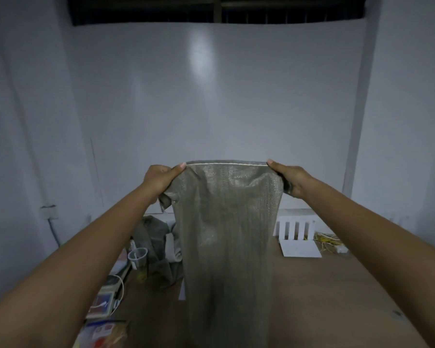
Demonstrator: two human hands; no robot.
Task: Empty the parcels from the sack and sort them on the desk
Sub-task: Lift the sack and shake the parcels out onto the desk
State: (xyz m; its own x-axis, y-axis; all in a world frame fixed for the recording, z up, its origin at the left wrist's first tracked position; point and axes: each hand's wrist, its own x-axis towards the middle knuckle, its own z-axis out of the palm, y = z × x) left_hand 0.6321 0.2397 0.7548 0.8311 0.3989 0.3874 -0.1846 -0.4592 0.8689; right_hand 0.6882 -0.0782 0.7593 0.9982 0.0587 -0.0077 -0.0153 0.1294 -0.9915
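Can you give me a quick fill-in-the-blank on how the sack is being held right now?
1. The sack is held up by ____ hands.
2. The left hand and right hand grip the corners of its stitched ____ edge.
3. The sack hangs ____ the wooden desk.
4. The clear plastic cup stands to the sack's ____.

Missing words: two; top; above; left

Small, dim room. Pale grey-white back wall (211, 101) with a soft patch of reflected light (202, 54) high up near the middle. Dark barred window opening (219, 11) along the top. White pillar (359, 101) at right. Left side wall (28, 121) carries a small wall box (49, 212) with a cable dropping from it. Brown wooden worktop (337, 292) below; white slatted piece (295, 228) against the back wall.
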